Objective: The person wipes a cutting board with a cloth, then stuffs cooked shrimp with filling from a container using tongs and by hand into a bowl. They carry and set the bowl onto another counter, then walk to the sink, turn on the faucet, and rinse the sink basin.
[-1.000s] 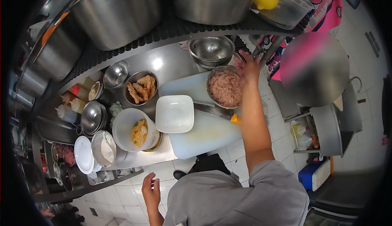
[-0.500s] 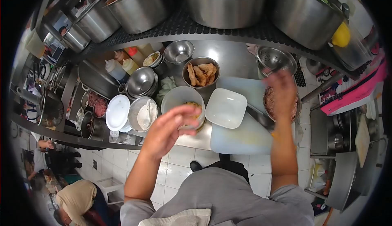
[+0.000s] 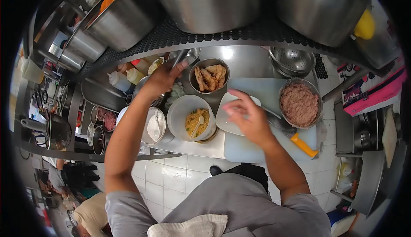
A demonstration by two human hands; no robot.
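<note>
My left hand (image 3: 165,79) reaches to the near side of a small steel bowl (image 3: 193,54). Its fingers are bent round something dark and metallic that I cannot make out. Over a square white bowl (image 3: 227,119) hovers my right hand (image 3: 247,116), fingers apart, slightly blurred and empty. Between the hands stands a translucent tub (image 3: 174,118) holding a yellow crumbly mix (image 3: 198,123) and a pale spoon. Behind it, fried pieces (image 3: 209,78) fill a steel container. A bowl of minced meat (image 3: 299,103) sits at the right, near a yellow-handled knife (image 3: 302,144) on the cutting board (image 3: 244,149).
Large steel pots (image 3: 209,6) stand on a shelf above the counter's back. Sauce bottles (image 3: 117,81) and a container of white powder (image 3: 155,126) are on the left. A colander (image 3: 295,60) is at the back right. Another person (image 3: 92,213) bends at lower left.
My left hand has moved from above the tub to the small steel bowl farther back. My right hand has come left from the meat bowl to over the white bowl. The view has shifted slightly.
</note>
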